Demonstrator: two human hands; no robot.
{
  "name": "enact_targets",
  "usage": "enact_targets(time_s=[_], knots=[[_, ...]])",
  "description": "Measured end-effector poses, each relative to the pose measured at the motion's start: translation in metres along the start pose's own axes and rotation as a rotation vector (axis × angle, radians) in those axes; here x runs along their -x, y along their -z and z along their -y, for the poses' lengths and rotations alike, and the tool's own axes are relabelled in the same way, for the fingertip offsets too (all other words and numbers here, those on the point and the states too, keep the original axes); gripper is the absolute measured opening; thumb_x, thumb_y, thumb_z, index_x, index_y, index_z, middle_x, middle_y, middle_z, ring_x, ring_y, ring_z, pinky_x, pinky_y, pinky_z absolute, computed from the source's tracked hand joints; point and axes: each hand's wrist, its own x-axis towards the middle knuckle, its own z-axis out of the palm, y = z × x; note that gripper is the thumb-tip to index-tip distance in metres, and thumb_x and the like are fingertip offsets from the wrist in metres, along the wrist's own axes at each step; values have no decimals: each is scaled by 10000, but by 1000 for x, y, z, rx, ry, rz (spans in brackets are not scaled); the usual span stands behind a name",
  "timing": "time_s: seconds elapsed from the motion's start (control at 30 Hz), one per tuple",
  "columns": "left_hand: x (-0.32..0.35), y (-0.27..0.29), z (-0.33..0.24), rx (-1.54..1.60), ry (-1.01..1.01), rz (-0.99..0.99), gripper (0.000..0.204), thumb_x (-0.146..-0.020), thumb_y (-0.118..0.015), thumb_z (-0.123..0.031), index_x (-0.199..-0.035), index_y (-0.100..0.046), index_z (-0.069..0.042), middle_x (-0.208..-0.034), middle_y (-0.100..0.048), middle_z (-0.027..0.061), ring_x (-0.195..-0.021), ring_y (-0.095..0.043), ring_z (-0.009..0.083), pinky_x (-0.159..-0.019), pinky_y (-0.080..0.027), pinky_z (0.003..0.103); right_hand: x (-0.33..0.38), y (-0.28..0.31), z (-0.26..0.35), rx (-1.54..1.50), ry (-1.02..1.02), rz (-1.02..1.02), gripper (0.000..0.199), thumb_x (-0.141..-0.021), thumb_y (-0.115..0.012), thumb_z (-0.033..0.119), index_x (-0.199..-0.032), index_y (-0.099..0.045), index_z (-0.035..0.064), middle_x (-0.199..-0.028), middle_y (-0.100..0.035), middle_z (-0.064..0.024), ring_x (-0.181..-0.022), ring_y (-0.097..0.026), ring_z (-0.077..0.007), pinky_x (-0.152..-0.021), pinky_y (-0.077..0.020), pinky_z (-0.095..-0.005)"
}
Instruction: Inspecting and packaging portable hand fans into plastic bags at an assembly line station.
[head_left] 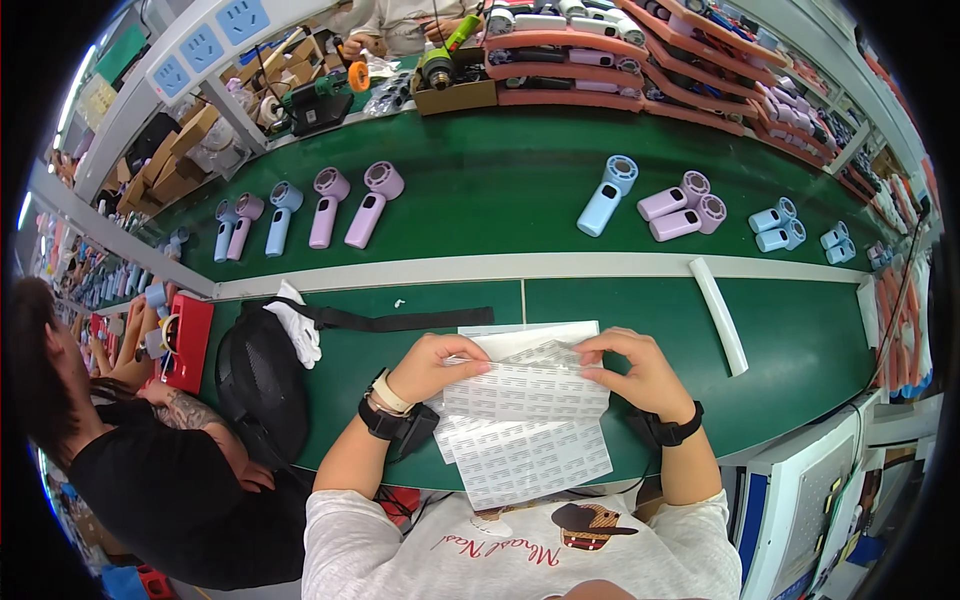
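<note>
The long green workbench (800,350) fills your view, with a pale strip running its length between a far lane and your near lane. On the far lane lie rows of small handheld fans: lilac and light blue plastic fans (330,207) to your left, one light blue fan (606,196) near the middle, more lilac and blue ones to your right. Beyond them stand stacked salmon-coloured trays (570,45). At your left on the near lane sits a black mesh bag (262,385) with a white cloth glove (298,330) on it. A long white flat strip (720,315) lies to your right.

In front of your chest you hold white sheets of small printed labels (525,420) against the bench edge. Your left hand (432,365) pinches the top left corner of the upper sheet, fingers curled closed on it. Your right hand (640,370) grips the top right edge the same way, thumb and fingertips closed on the paper.
</note>
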Motion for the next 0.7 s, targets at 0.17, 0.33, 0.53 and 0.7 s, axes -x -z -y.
enact_targets(time_s=[0.17, 0.33, 0.53, 0.7], knots=[[0, 1, 8, 6, 10, 23, 105, -832, -686, -81, -912, -683, -13, -865, -669, 36, -801, -597, 87, -724, -466, 218, 3, 0, 0, -30, -33, 56, 208, -774, -696, 15, -978, -663, 39, -814, -638, -47, -750, -583, -132, -698, -452, -247], [1, 6, 1, -76, 67, 13, 123, -828, -699, -133, -905, -692, -38, -907, -654, 31, -860, -580, 96, -753, -449, 230, 4, 2, -3, -178, -57, 52, 218, -771, -695, 2, -983, -655, 32, -797, -636, -33, -736, -570, -112, -678, -451, -243], [-3, 19, 4, -352, -54, 20, 220, -812, -710, -202, -973, -666, -60, -955, -634, 68, -934, -573, 177, -797, -444, 287, 6, 4, -14, -297, -17, -44, 303, -765, -688, -18, -1055, -612, 24, -881, -625, -36, -812, -564, -113, -744, -445, -252], [-14, 56, -10, -787, -220, -170, 367, -776, -729, -270, -1056, -612, -63, -1072, -601, 126, -999, -558, 281, -864, -440, 353, 3, 8, -15, -253, 29, -234, 390, -760, -665, -44, -1131, -561, 17, -952, -604, -56, -883, -554, -125, -810, -434, -265]])
